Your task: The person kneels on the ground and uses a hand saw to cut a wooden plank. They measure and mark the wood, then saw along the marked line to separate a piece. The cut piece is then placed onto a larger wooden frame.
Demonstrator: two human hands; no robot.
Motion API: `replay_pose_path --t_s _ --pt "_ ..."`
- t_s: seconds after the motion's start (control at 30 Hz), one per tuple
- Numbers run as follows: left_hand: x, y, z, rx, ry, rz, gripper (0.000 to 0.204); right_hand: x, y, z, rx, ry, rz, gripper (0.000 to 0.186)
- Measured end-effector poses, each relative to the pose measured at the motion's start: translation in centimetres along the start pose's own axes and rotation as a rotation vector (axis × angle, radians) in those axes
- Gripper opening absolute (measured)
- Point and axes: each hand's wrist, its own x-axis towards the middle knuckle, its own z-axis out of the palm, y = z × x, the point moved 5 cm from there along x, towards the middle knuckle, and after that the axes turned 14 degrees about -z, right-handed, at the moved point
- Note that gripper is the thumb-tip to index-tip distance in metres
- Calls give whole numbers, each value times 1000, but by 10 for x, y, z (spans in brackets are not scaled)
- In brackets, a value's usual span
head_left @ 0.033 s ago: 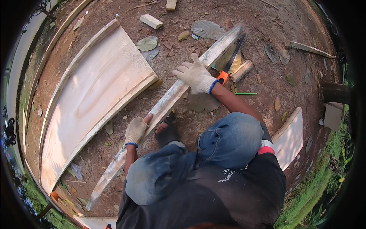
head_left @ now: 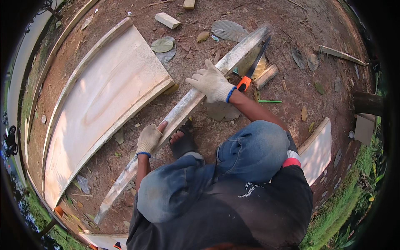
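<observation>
A long, pale, weathered wooden beam (head_left: pixel 183 109) slants across the ground in front of me, from the lower left to the upper right. My left hand (head_left: pixel 149 138), in a cream knit glove with bare fingertips showing, grips it near my left knee. Farther up, my right hand (head_left: pixel 210 83), gloved alike, lies over the beam with its fingers across the left edge and its thumb toward the far end. Just right of that wrist lies a hand saw (head_left: pixel 251 71) with an orange handle and dark blade, beside the beam's far part. The undersides of both hands are hidden.
At left lies a wide pale board (head_left: pixel 104 83) with raised wooden edges. A short wood block (head_left: pixel 167 20) lies ahead, a cut log piece (head_left: pixel 265 76) by the saw. Another pale panel (head_left: pixel 316 150) is at right. A green stick (head_left: pixel 270 101) and dry leaves (head_left: pixel 229 30) are scattered about.
My right hand sits very slightly farther down and left. The view has shifted a little; both hands stay on the beam.
</observation>
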Motion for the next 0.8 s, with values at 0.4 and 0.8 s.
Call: replay_pose_path --t_s 0.4,0.8 --pt "-47 -112 -1 -465 1055 -228 65 36 3 32 -11 62 -69 43" --pt "-9 -317 151 -2835 805 -356 85 11 -26 45 36 -117 -41 60"
